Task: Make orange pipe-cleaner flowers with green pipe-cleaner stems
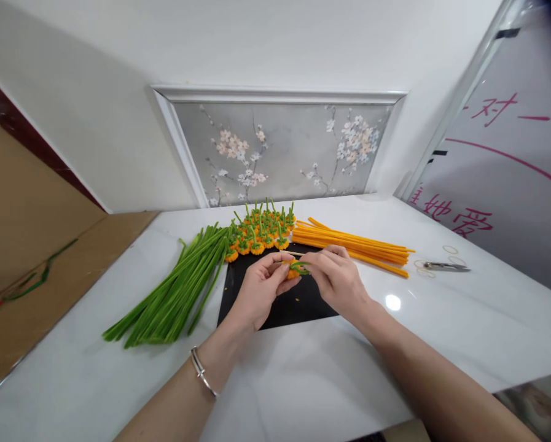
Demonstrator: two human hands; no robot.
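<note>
Over a black mat [275,313], my left hand [262,287] pinches a small orange pipe-cleaner pumpkin [292,271] between thumb and fingers. My right hand [338,279] has its fingers closed on a green pipe cleaner [304,267] that comes out of the pumpkin's top. A thin wooden stick [293,253] shows just behind the fingers; I cannot tell whether it is held or lying on the mat. Beyond my hands stand several finished-looking pumpkins [257,247] with green tops and upright stems.
A fanned bundle of green pipe cleaners [174,294] lies at left, orange pipe cleaners [353,242] at back right. Further right are scissors [445,267] and rubber bands [450,250]. A panelled wall [279,49] closes the back of the white table [303,380]; cardboard [72,276] lies at left.
</note>
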